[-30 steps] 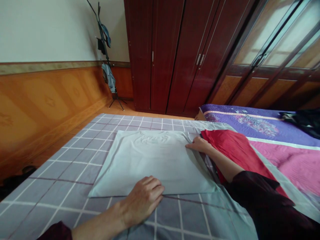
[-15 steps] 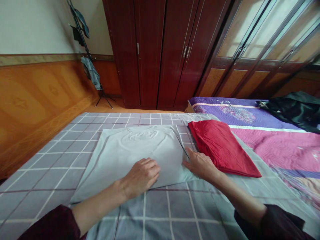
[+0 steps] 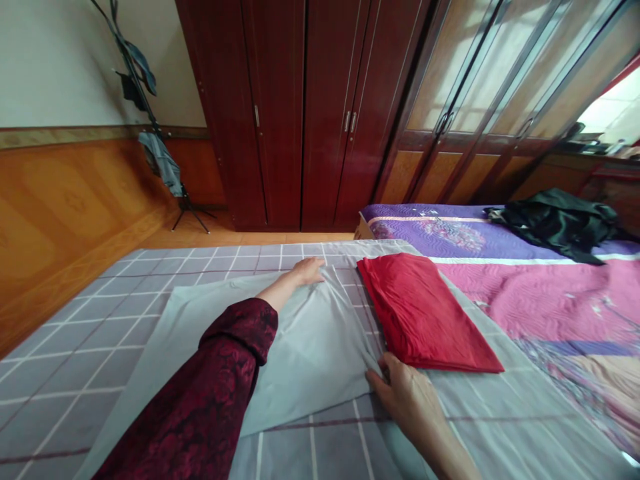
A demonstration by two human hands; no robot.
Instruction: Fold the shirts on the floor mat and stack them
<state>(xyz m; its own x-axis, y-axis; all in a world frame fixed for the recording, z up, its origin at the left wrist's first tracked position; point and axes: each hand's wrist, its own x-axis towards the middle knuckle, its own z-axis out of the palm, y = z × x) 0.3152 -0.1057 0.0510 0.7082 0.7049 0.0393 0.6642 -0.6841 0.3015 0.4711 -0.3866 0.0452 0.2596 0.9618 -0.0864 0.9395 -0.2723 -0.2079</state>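
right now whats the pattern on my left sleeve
The left sleeve is dark red with a darker floral-looking pattern, shown best in the head view.

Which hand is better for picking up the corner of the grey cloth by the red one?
The right hand, probably: its fingers are at the near corner of the pale grey cloth, beside the folded red cloth. The left hand is stretched over to the far edge.

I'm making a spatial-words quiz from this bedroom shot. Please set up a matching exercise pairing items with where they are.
Items:
1. left hand
2. right hand
3. folded red cloth
4. black garment

Places:
A. on the purple bedcover
B. at the near right corner of the pale grey cloth
C. beside that cloth, on the checked bedcover
D. at that cloth's far edge

Pairs: 1-D, 2-B, 3-C, 4-A
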